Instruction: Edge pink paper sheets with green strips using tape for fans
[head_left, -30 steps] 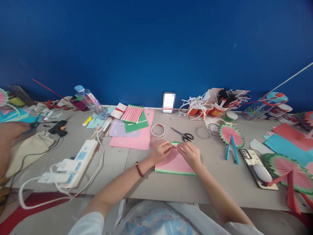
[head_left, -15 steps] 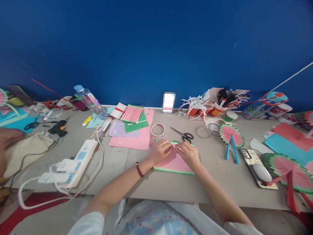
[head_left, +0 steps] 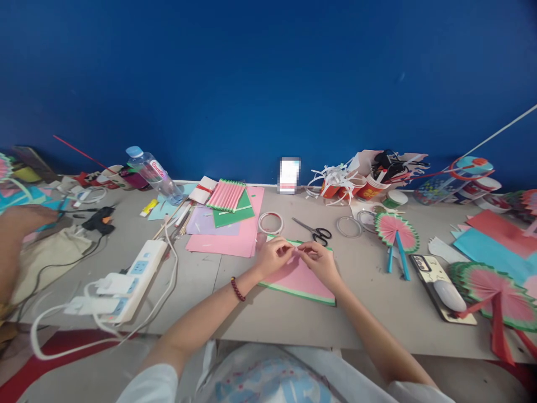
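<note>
So, paper (head_left: 300, 277) near the table's (head_left: 235, 320) front edge has green trim (head_left: 293, 293), no folds yet, left hand (head_left: 272, 258) and right hand (head_left: 322, 263) pinching maybe a scrap (head_left: 295, 251).

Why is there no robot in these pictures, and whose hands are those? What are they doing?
These are a person's own bare hands, the left hand and the right hand. Every picture comes from one camera worn on that person's head, looking forward and down.

On the grey table, under the hands, lies pink paper with green edges. Both hands pinch close together above it; what is between them is too small to tell.

Scissors lie just beyond. A bottle and a power strip are on the left, and pleated fans on the right. The arm at the left edge is another person's.
</note>
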`<state>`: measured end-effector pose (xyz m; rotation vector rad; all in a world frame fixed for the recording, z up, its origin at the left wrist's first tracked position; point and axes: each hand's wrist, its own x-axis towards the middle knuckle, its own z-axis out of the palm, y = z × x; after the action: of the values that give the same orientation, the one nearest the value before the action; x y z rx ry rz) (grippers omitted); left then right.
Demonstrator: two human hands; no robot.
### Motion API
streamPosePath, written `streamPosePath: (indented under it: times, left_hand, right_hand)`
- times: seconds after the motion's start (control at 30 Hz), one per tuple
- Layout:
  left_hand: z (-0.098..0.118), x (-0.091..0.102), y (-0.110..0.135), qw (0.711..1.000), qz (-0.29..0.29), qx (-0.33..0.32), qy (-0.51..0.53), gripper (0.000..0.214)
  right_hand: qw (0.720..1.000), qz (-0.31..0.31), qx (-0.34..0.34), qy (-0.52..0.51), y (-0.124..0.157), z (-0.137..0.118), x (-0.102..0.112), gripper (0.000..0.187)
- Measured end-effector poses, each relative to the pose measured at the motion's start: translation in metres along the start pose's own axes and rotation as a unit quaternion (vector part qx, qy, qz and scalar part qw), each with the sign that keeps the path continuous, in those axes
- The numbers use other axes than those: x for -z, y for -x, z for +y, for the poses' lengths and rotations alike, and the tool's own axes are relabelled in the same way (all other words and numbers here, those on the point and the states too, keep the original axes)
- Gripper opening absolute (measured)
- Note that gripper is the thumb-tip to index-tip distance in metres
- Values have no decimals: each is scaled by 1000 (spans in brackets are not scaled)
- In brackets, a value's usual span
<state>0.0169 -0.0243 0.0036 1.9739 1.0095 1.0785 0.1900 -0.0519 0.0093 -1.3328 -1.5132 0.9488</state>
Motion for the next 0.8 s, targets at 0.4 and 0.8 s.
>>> streamPosePath:
  times: [0.4, 0.8]
  left_hand:
    - [2, -1, 1, 1000, -12, 0, -20, 17]
    - [6, 0, 0, 999, -14, -7, -40, 14]
  right_hand:
    - [1000, 4, -17, 1, 2, -5, 0, 15]
    - [1000, 0, 0, 16, 0, -2, 1, 14]
